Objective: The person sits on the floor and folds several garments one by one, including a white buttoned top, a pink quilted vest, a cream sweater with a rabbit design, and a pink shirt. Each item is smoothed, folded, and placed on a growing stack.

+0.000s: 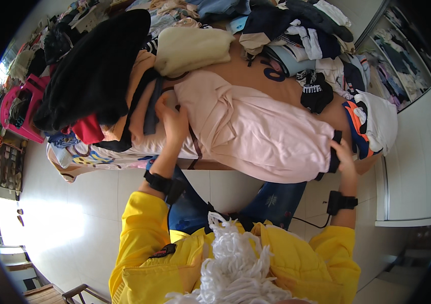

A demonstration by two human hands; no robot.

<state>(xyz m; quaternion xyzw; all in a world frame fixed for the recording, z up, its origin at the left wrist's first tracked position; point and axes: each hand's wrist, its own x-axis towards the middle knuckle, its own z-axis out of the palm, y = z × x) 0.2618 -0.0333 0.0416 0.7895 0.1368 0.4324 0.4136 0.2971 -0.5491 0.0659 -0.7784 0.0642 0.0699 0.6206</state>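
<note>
A pale pink garment (271,129) with black-trimmed ends lies stretched across the front of the bed, folded over itself on its left part. My right hand (344,154) grips its right end at the black trim. At the opposite end, my left hand (172,115) is closed at the garment's left edge, its fingertips partly hidden. Just left of that hand are stacked clothes: a black fluffy garment (96,71), a red piece (89,129) and tan pieces beneath. Beyond it rests a folded cream fleece (193,49).
Heaped clothes (301,33) cover the far side of the brown bed cover (235,58). A black printed cloth (316,92) and a white garment (380,121) lie right. A pink plastic chair (23,114) stands left; an open wardrobe (402,61) is at right.
</note>
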